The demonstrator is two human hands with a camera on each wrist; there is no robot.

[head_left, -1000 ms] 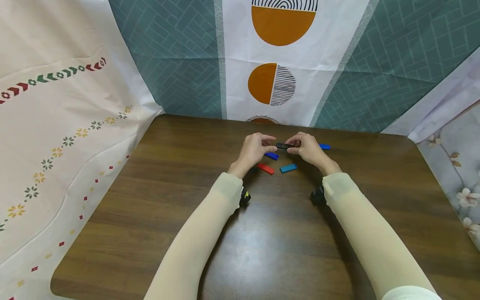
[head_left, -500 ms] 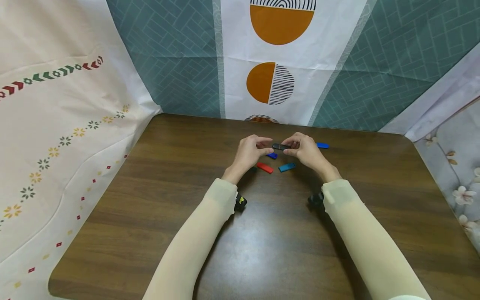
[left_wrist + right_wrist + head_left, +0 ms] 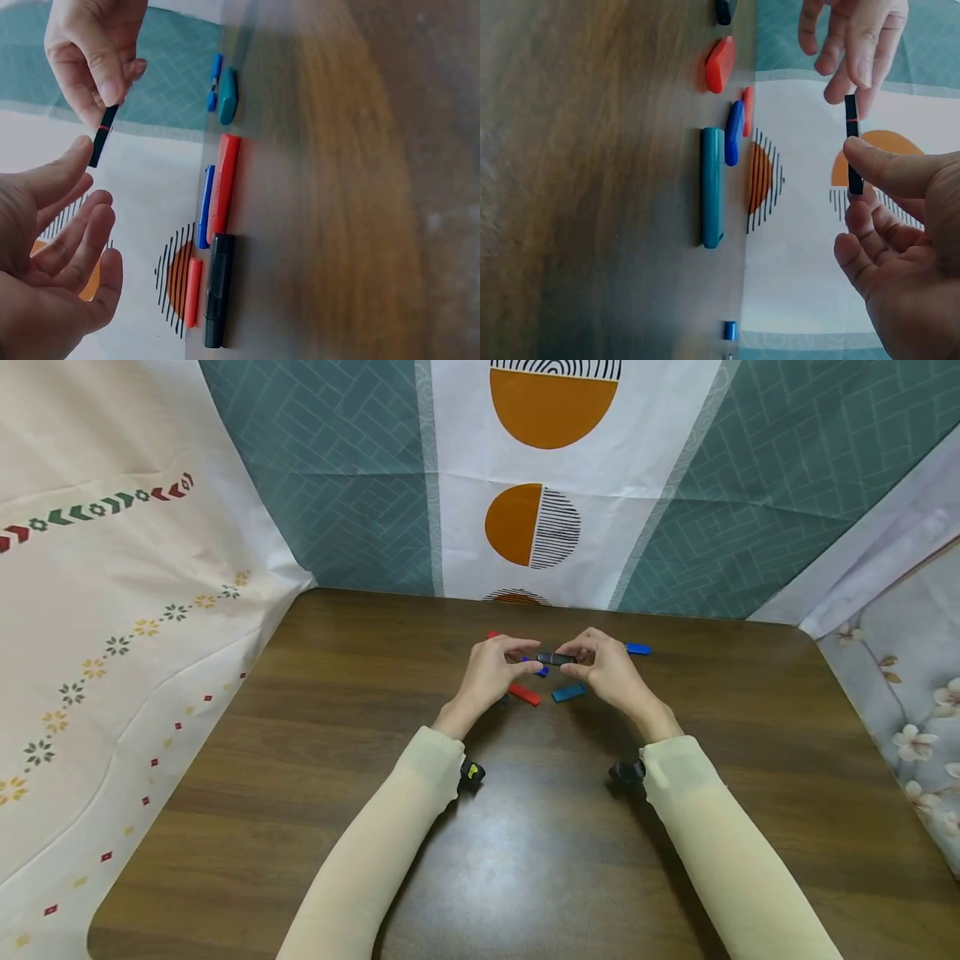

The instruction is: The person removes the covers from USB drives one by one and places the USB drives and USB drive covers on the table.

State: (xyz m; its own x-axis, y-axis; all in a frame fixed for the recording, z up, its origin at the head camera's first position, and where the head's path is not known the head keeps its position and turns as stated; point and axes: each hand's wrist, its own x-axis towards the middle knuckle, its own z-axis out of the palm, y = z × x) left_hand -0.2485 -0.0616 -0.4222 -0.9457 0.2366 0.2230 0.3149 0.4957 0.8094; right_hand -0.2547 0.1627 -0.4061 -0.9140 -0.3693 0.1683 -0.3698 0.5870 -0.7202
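two hands [image 3: 487, 670] [image 3: 604, 666], one pinched black stick [image 3: 102, 139], perhaps six pieces [image 3: 226, 180] nearby

In the head view, the right hand [image 3: 606, 668] hides one end of the black stick [image 3: 551, 658]; whether the left hand [image 3: 486, 672] touches it cannot be told. The left hand covers most of the dark piece [image 3: 506, 699] and parts of the red block [image 3: 526, 695] and red stick [image 3: 492, 634]. The sleeves [image 3: 375, 852] leave at the bottom edge. In the right wrist view, the blue piece [image 3: 730, 330] is cut off below. The desk [image 3: 345, 187] blurs in both wrist views.
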